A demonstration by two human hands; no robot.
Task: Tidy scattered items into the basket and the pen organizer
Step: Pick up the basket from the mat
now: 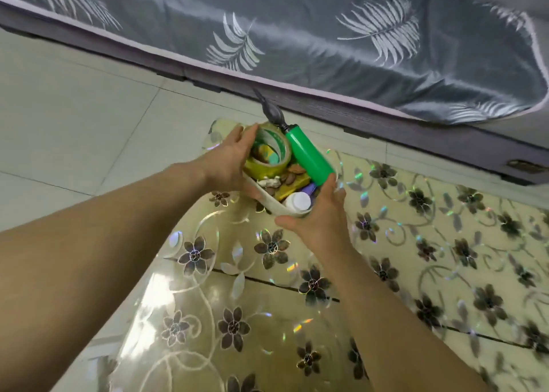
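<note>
The person holds a small white basket [269, 202] between both hands, above the far left corner of the desk [416, 243], which has a glossy cover with dark flowers. The left hand [230, 165] grips the far left end of the basket, with the thumb curled over the rim beside a roll of yellowish tape [269, 153]. The right hand [319, 217] grips the near right end, the thumb under the near wall and the fingers around the right side.

The basket is full. The tape roll stands tilted at its far end. A green pump [309, 155] lies along the right side, and its dark nozzle points out past the far rim. Near the right hand there is a white bottle cap [298, 202], and between it and the tape lie small brown and yellow pieces, too blurred to identify.

Behind the desk is a pale tiled floor [74, 109] and a bed with a grey leaf-pattern cover [297, 35].
</note>
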